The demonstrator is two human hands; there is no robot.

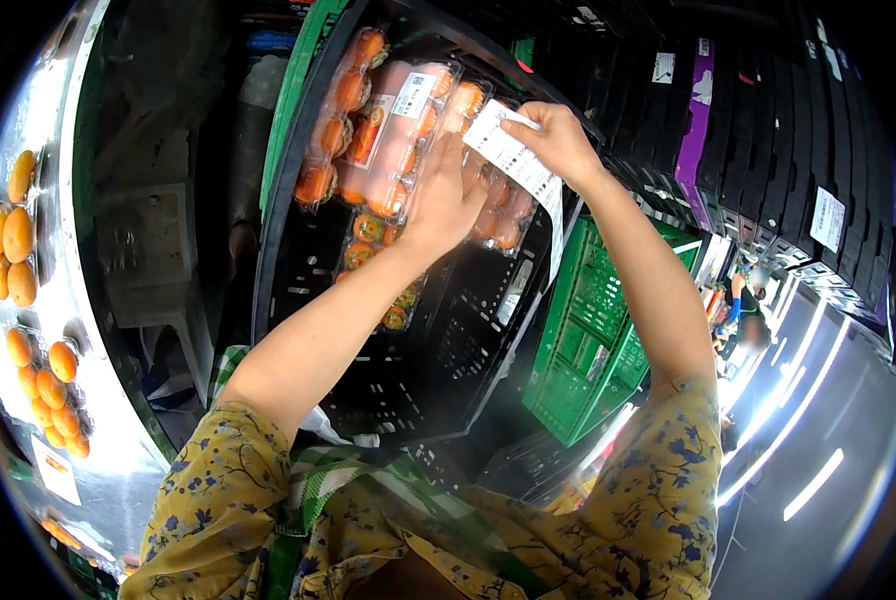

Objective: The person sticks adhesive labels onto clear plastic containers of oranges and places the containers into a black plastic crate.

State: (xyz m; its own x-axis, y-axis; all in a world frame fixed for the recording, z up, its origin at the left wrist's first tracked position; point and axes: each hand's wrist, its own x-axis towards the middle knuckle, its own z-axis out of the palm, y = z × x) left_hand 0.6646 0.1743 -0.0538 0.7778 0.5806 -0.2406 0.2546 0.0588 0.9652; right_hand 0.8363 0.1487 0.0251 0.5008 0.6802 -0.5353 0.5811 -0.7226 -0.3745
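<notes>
Produce section of shop or market stockroom. Black plastic crate (408,340) holds clear plastic packs of orange fruit (388,130), each with white label. Strip of white labels (516,160) over crate's far right corner. Green plastic crate (598,340) just beside black crate's right edge. Tall stacks of black crates (768,130) at right, tagged. Loose orange fruit (18,240) on white display shelf (118,440) along left. Ceiling strip lights reflected in shiny floor (818,470) at right.

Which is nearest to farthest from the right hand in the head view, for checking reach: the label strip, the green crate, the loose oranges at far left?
1. White label strip, pinched in the right hand.
2. Green crate, below it at right.
3. Loose oranges, far left.
</notes>
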